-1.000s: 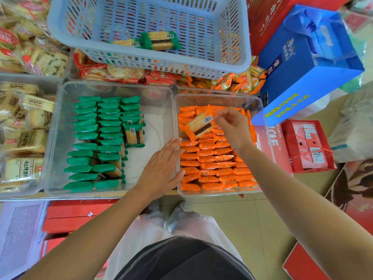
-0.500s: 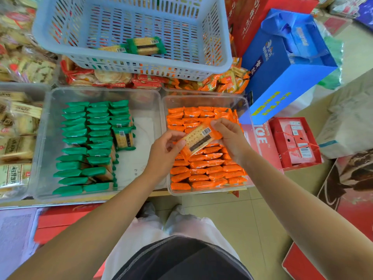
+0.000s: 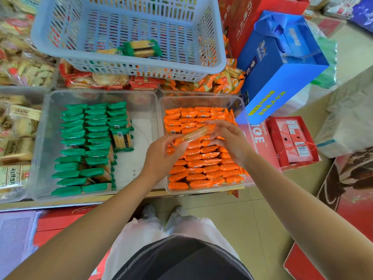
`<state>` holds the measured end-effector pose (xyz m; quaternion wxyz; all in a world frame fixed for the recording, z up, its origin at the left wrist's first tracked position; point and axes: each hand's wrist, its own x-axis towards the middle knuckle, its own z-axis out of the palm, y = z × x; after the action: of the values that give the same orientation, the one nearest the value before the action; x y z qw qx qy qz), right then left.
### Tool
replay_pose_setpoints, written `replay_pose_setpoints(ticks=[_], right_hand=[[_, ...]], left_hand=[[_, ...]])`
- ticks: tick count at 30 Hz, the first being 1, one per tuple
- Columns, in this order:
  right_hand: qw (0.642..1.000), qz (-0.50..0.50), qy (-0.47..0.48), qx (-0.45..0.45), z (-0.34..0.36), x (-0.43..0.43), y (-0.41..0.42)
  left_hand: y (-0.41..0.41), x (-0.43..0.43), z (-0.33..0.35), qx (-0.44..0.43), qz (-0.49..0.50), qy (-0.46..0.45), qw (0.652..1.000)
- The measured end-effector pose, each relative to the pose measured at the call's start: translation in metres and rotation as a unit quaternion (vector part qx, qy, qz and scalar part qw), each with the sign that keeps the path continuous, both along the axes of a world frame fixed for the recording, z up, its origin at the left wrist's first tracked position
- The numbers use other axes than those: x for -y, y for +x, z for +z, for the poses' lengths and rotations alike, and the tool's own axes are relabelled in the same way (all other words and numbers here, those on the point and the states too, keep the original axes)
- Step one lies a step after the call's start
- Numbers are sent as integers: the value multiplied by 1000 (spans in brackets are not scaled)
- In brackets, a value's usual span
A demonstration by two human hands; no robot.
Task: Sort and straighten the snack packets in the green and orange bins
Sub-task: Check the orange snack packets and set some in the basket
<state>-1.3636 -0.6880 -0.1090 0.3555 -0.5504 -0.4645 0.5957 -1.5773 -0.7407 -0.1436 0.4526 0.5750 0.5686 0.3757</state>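
I'm in a snack shop: clear display bins (image 3: 48, 138) hold rows of wrapped biscuit packets (image 3: 94, 129) across the left and centre of the frame. Red boxed gift sets (image 3: 290, 140) and a blue gift bag (image 3: 272, 77) crowd the right.

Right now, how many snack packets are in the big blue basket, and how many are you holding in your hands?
green packets lying in the blue basket: 2
orange packet held between the left hand and the right hand: 1
Total: 3 packets
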Motion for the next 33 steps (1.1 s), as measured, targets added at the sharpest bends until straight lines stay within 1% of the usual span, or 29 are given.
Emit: replay_pose_setpoints(ticks=[2, 4, 8, 10, 14, 16, 18, 21, 22, 25, 27, 29, 33], right_hand=[[1000, -1, 17, 21, -1, 2, 2], [1000, -9, 13, 14, -1, 3, 3], [999, -50, -1, -4, -1, 3, 3], [998, -54, 5, 10, -2, 5, 3], [997, -58, 28, 47, -4, 8, 1], [994, -66, 46, 72, -5, 8, 1], [992, -71, 53, 86, -6, 8, 1], [996, -57, 23, 67, -6, 6, 1], [997, -46, 5, 59, -6, 6, 0], [997, -20, -50, 55, -7, 5, -1], [996, -14, -69, 56, -6, 5, -2], [996, -16, -66, 57, -5, 6, -3], [996, -36, -18, 78, -4, 4, -3]], left_hand=[[1, 0, 4, 52, 16, -43, 998], [3, -1, 7, 105, 30, -82, 991], [7, -2, 12, 203, 60, -103, 972], [7, -1, 13, 224, 61, -118, 965], [7, 1, 12, 226, 81, -130, 962], [6, 1, 8, 197, 80, -124, 969], [4, 1, 3, 150, 75, -102, 981], [1, 3, 1, 110, 62, -58, 990], [1, 3, 1, 110, 61, -49, 991], [-2, 3, -1, 146, 66, -60, 985], [-5, 2, -3, 159, 65, -66, 983], [-7, 1, -5, 164, 64, -68, 982], [-6, 0, -7, 160, 76, -84, 981]])
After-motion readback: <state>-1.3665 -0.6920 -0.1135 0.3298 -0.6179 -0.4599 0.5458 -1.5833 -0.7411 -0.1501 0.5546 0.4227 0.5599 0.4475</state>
